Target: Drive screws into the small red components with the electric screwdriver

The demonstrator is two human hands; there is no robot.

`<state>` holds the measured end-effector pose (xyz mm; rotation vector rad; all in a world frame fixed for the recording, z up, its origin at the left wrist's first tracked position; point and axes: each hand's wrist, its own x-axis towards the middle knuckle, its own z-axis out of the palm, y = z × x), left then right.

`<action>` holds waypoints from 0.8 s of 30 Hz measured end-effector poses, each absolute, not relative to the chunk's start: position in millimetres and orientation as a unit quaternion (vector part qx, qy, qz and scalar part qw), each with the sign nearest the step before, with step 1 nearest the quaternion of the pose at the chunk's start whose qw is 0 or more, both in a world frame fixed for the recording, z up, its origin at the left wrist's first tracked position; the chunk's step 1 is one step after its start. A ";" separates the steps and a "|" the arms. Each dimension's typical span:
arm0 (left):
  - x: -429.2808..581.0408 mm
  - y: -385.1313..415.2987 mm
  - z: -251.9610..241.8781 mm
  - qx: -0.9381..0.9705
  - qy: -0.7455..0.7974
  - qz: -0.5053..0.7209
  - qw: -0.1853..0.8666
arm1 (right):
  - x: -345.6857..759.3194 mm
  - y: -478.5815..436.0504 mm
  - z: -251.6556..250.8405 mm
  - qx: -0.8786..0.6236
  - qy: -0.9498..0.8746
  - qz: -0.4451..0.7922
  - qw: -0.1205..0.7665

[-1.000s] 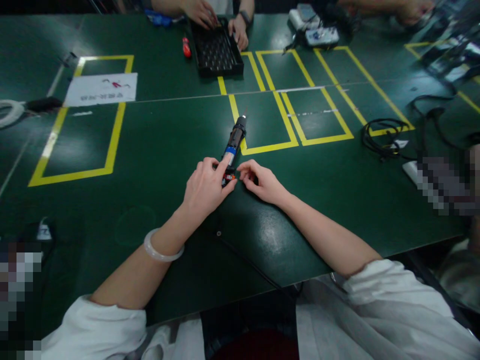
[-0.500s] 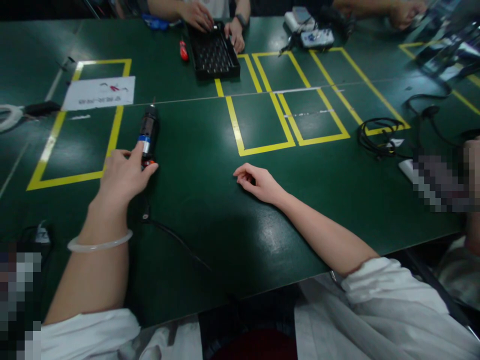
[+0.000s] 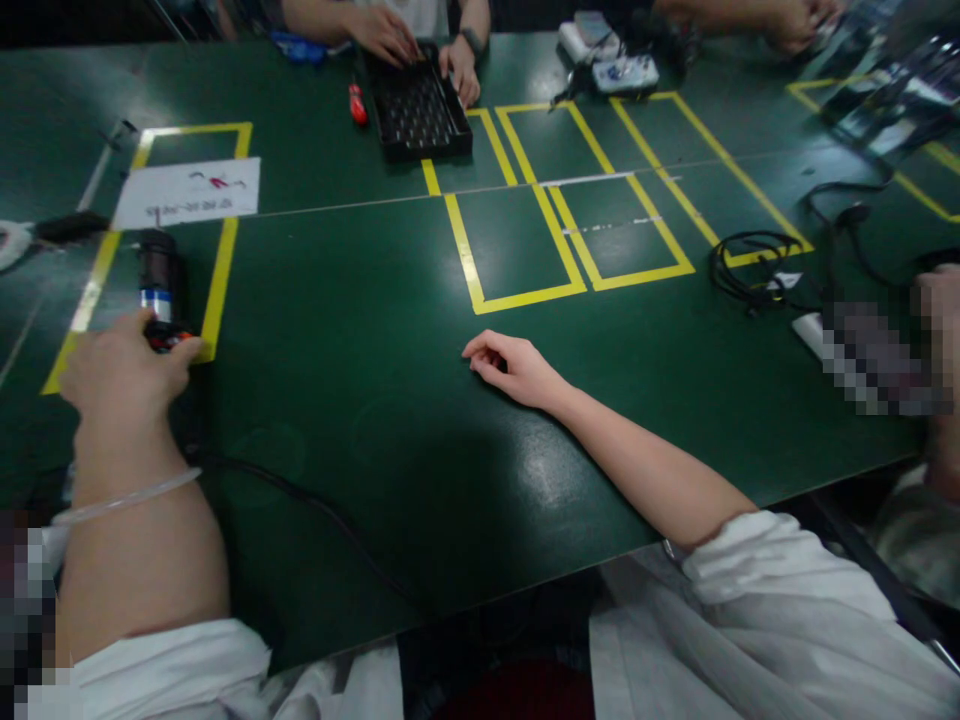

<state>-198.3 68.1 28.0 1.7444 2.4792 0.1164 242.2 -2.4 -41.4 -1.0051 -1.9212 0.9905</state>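
My left hand (image 3: 124, 375) is closed around the rear of a black electric screwdriver (image 3: 159, 285) with a blue band, lying inside the yellow taped box at the left of the green table (image 3: 375, 330). Its black cable (image 3: 300, 505) trails back toward the table's near edge. My right hand (image 3: 510, 368) rests on the table near the middle, fingers loosely curled, with nothing in it.
A white paper sheet (image 3: 187, 192) lies beyond the screwdriver. Across the table another person's hands (image 3: 420, 45) work at a black tray (image 3: 416, 112), with a red screwdriver (image 3: 357, 103) beside it. Coiled black cables (image 3: 754, 272) lie at the right, small devices (image 3: 611, 60) far back.
My left hand has carried the screwdriver from the table's middle leftward into the left taped box, dragging its cable along. My right hand let go and stayed near the middle.
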 end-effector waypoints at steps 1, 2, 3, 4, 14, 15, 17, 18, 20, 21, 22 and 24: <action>-195.2 67.4 28.7 0.545 0.837 0.046 0.033 | 242.3 -2.3 -41.6 -0.391 -0.749 0.386 0.370; -192.2 66.8 29.0 0.521 0.852 0.055 0.015 | 242.3 -2.3 -41.8 -0.389 -0.749 0.386 0.372; -189.6 66.1 28.9 0.509 0.859 0.061 0.004 | 242.4 -2.2 -41.7 -0.388 -0.749 0.386 0.373; -187.7 65.5 28.5 0.511 0.857 0.064 0.003 | 242.4 -2.2 -41.5 -0.389 -0.749 0.386 0.372; -191.5 69.5 21.3 0.489 0.871 0.034 0.000 | 242.2 -3.0 -37.7 -0.394 -0.751 0.384 0.365; -189.8 69.1 23.3 0.480 0.876 0.033 -0.005 | 242.3 -2.9 -37.7 -0.393 -0.750 0.386 0.366; -180.6 66.5 29.7 0.495 0.867 0.052 -0.019 | 242.4 -2.7 -37.9 -0.392 -0.747 0.392 0.368; -172.2 64.6 33.4 0.519 0.851 0.074 -0.028 | 242.4 -2.6 -38.0 -0.392 -0.745 0.395 0.368; -146.4 60.0 39.2 0.590 0.794 0.143 -0.011 | 242.7 -2.5 -37.9 -0.396 -0.739 0.402 0.368; -129.1 57.2 40.4 0.629 0.756 0.181 0.025 | 242.9 -2.6 -37.8 -0.397 -0.737 0.405 0.367; -109.4 54.0 40.0 0.665 0.707 0.222 0.091 | 243.1 -2.8 -37.5 -0.399 -0.735 0.408 0.366; -65.8 45.8 35.0 0.713 0.596 0.271 0.252 | 243.6 -3.1 -37.0 -0.399 -0.731 0.416 0.367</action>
